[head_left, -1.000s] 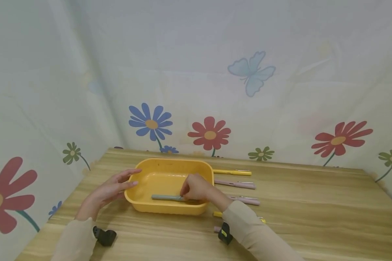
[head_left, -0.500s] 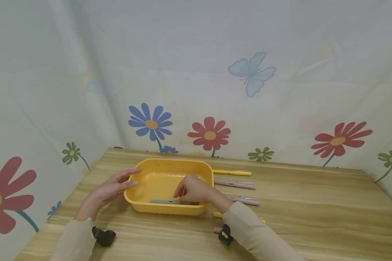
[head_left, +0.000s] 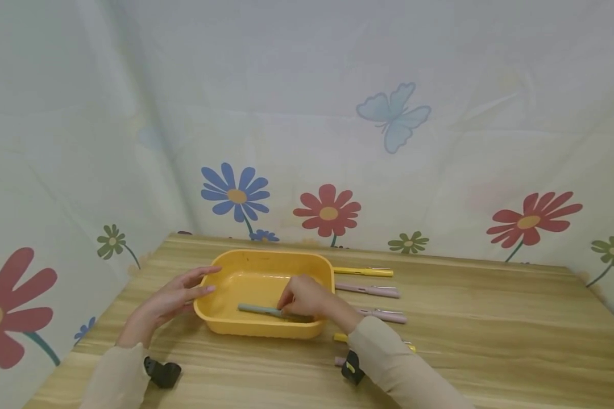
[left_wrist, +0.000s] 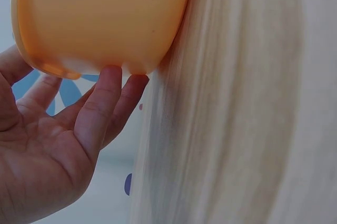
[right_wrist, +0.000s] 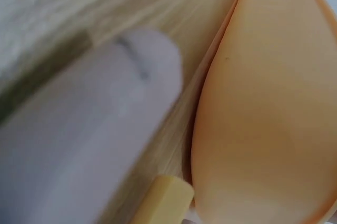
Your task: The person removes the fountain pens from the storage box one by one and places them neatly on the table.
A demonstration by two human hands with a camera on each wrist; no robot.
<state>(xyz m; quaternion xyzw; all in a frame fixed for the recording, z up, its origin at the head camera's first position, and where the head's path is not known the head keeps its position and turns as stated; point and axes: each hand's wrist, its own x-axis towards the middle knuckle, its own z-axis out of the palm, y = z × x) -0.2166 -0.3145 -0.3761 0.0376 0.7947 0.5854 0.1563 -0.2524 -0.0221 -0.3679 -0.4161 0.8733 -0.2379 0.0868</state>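
A yellow plastic bin (head_left: 263,328) stands on the wooden table. My left hand (head_left: 171,298) holds its left end, fingertips over the rim in the head view; in the left wrist view other fingers (left_wrist: 100,108) touch the outer wall. Inside the bin, near its front wall, a grey-green pen (head_left: 258,309) lies slightly slanted, its left end farther from me. My right hand (head_left: 307,296) reaches over the bin's right side and pinches this pen near its middle. The pen's right part lies in shadow beneath the hand. The right wrist view shows only the bin's outer wall (right_wrist: 263,103).
Right of the bin, pens lie in a column: a yellow pen (head_left: 365,272), a pale purple pen (head_left: 376,291), another pale purple pen (head_left: 389,316), and more under my right forearm, partly hidden. A flowered cloth (head_left: 297,113) hangs behind the table.
My right hand shifted slightly left, then back a little to the right. The pen's left end has moved away from me, and the pen slants more. My left hand stays on the bin.
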